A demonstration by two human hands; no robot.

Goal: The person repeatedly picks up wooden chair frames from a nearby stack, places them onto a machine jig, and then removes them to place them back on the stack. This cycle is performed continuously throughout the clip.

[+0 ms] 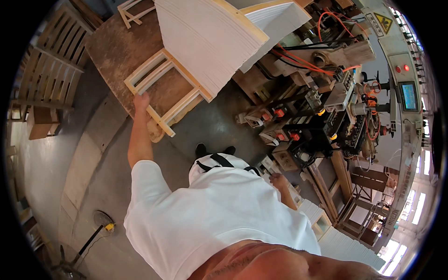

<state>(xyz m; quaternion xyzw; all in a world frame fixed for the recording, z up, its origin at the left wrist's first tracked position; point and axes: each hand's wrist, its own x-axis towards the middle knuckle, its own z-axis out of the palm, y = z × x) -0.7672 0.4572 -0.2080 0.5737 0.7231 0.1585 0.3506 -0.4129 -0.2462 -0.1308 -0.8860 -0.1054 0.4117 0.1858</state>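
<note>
A pale, unfinished wooden frame [161,88] with two open rectangular panels lies flat on the brown worktop [116,46], its near corner overhanging the edge.

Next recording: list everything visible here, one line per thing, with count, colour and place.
Wooden frame: one, pale wood, on the brown worktable, upper left.
Worktable: one, brown, upper left.
Stack of white panels: one, white, top centre, over the frame's far end.
Machine: one, grey-black with orange hoses, right.
Control screen: one, blue, far right.
Wooden racks: pale wood, far left.
Left hand: gripping the frame's near edge.
Right hand: closed, near the machine; whether it holds anything is unclear.
</note>
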